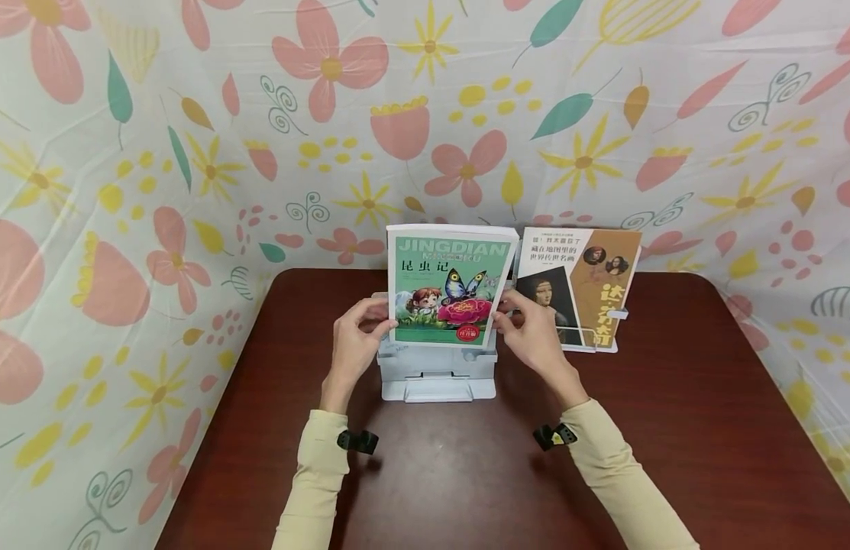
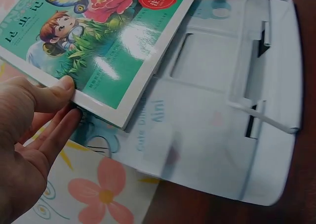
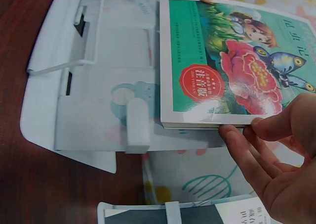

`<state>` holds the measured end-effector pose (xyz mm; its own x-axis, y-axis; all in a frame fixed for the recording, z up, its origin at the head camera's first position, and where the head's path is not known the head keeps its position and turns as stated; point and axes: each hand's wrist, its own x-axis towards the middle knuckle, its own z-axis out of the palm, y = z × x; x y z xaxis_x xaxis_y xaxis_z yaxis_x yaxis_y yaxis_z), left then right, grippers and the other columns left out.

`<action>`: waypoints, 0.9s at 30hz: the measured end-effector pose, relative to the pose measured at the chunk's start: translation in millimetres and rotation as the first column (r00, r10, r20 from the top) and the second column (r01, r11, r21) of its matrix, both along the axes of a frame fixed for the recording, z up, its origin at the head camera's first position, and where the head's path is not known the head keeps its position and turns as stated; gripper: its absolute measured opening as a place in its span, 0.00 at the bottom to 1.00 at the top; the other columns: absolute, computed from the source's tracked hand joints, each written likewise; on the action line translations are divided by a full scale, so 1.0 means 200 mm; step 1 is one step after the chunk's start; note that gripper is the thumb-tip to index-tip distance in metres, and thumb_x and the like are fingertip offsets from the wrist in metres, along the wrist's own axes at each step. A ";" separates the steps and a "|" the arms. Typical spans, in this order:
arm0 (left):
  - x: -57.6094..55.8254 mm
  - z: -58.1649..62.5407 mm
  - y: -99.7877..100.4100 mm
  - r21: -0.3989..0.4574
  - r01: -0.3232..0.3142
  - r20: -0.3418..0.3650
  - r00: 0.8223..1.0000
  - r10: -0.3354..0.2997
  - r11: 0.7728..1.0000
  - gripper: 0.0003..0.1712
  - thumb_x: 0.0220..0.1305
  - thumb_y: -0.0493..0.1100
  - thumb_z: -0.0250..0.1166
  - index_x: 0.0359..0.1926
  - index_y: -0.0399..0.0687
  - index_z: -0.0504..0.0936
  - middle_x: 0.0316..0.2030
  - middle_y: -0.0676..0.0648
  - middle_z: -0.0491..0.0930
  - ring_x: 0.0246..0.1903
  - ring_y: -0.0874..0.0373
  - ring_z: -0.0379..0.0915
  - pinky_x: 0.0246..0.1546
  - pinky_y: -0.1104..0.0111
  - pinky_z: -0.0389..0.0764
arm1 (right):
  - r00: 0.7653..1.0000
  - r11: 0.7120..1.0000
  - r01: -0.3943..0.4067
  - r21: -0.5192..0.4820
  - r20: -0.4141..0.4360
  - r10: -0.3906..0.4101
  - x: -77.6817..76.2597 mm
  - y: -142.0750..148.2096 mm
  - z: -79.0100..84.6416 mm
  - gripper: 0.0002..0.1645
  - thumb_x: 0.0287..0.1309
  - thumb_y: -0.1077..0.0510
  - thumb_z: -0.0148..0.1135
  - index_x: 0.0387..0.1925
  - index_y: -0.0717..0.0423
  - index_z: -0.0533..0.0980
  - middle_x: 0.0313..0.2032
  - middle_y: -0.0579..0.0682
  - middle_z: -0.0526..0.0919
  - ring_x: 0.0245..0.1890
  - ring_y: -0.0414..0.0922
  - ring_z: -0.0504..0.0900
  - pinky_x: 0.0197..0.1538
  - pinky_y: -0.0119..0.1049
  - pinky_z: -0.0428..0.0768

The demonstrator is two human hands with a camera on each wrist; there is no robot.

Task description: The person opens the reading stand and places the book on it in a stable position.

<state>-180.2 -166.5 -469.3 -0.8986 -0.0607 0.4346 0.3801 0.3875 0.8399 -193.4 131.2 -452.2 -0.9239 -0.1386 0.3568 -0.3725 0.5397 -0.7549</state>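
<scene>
A green book [image 1: 447, 290] with a white border, a child, a butterfly and a red flower on its cover is held up between both hands. My left hand [image 1: 358, 336] pinches its left edge, thumb on the cover and fingers behind. On the opposite edge, my right hand [image 1: 533, 334] pinches it the same way. Behind and below the book stands a white book stand [image 1: 434, 372] with a cartoon print; its upper part is hidden by the book. The left wrist view shows the stand's wire holder [image 2: 237, 61] near its ledge, below the book's lower edge.
A second book [image 1: 576, 279], with a portrait on a white and orange-brown cover, leans on another stand to the right, kept by a clear clip [image 1: 617, 314]. The dark wooden table [image 1: 431, 473] stretches in front. Floral cloth [image 1: 425, 153] hangs behind and at both sides.
</scene>
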 end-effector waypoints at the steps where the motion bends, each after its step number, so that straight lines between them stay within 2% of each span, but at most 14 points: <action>1: -0.01 -0.03 -0.01 0.000 -0.001 0.007 1.000 0.001 1.000 0.18 0.57 0.34 0.75 0.49 0.47 0.87 0.35 0.43 0.87 0.37 0.53 0.84 0.40 0.68 0.87 | 1.000 1.000 0.004 0.007 -0.003 -0.004 0.00 0.00 -0.01 0.08 0.63 0.67 0.64 0.44 0.59 0.80 0.34 0.58 0.87 0.28 0.50 0.90 0.28 0.27 0.81; 2: -0.02 -0.06 -0.02 0.003 0.001 0.011 1.000 -0.001 1.000 0.18 0.57 0.35 0.76 0.49 0.48 0.87 0.35 0.44 0.87 0.37 0.54 0.84 0.39 0.70 0.86 | 1.000 1.000 0.006 0.014 -0.004 -0.006 0.00 0.00 -0.02 0.09 0.63 0.67 0.64 0.45 0.60 0.80 0.33 0.58 0.88 0.27 0.50 0.89 0.28 0.27 0.80; 5: -0.01 -0.10 -0.02 0.001 -0.011 0.055 0.998 0.011 1.000 0.17 0.57 0.35 0.76 0.48 0.48 0.87 0.34 0.45 0.87 0.37 0.54 0.85 0.39 0.68 0.86 | 1.000 0.999 0.018 0.047 -0.014 -0.017 0.00 -0.01 -0.05 0.10 0.62 0.67 0.65 0.46 0.60 0.81 0.32 0.59 0.88 0.26 0.49 0.89 0.27 0.28 0.80; 11: 0.03 -0.18 -0.03 -0.023 -0.032 0.113 0.993 0.035 0.999 0.15 0.57 0.35 0.76 0.46 0.46 0.87 0.33 0.45 0.87 0.36 0.54 0.85 0.38 0.68 0.87 | 0.999 0.994 0.049 0.101 -0.019 -0.047 0.02 -0.03 -0.12 0.09 0.60 0.66 0.67 0.43 0.60 0.82 0.31 0.57 0.89 0.25 0.49 0.88 0.25 0.32 0.79; 16: 0.07 -0.24 -0.05 -0.085 -0.055 0.112 0.992 0.064 0.995 0.13 0.57 0.35 0.76 0.44 0.45 0.86 0.32 0.46 0.87 0.33 0.55 0.83 0.36 0.68 0.84 | 0.999 0.992 0.037 0.123 0.004 -0.037 0.04 -0.05 -0.16 0.08 0.59 0.65 0.68 0.40 0.58 0.83 0.29 0.55 0.90 0.26 0.49 0.89 0.26 0.37 0.82; 20: 0.09 -0.28 -0.06 -0.156 -0.090 0.098 0.990 0.106 0.984 0.11 0.57 0.37 0.76 0.42 0.46 0.87 0.30 0.48 0.88 0.31 0.55 0.79 0.34 0.68 0.80 | 1.000 0.988 0.016 0.155 0.021 -0.020 0.05 -0.06 -0.19 0.08 0.58 0.66 0.69 0.40 0.58 0.83 0.29 0.54 0.90 0.26 0.46 0.88 0.27 0.36 0.81; 24: 0.11 -0.31 -0.07 -0.218 -0.115 0.075 0.988 0.134 0.969 0.09 0.57 0.39 0.77 0.40 0.47 0.88 0.29 0.49 0.88 0.30 0.57 0.79 0.33 0.69 0.79 | 1.000 0.981 0.030 0.191 -0.011 -0.028 0.07 -0.06 -0.21 0.07 0.57 0.66 0.70 0.38 0.57 0.84 0.28 0.52 0.89 0.23 0.44 0.85 0.27 0.36 0.78; 27: 0.12 -0.33 -0.07 -0.205 -0.119 0.062 0.989 0.134 0.972 0.08 0.57 0.39 0.77 0.38 0.47 0.88 0.29 0.49 0.87 0.29 0.58 0.80 0.32 0.71 0.80 | 0.998 0.979 0.042 0.198 -0.049 -0.033 0.08 -0.07 -0.23 0.06 0.55 0.66 0.70 0.36 0.58 0.82 0.27 0.52 0.89 0.23 0.45 0.85 0.33 0.43 0.78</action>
<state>-156.3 -179.5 -534.7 -0.9194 -0.0945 0.3817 0.2565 0.5915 0.7644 -178.4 117.5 -497.7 -0.9133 -0.1762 0.3671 -0.3803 0.6915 -0.6142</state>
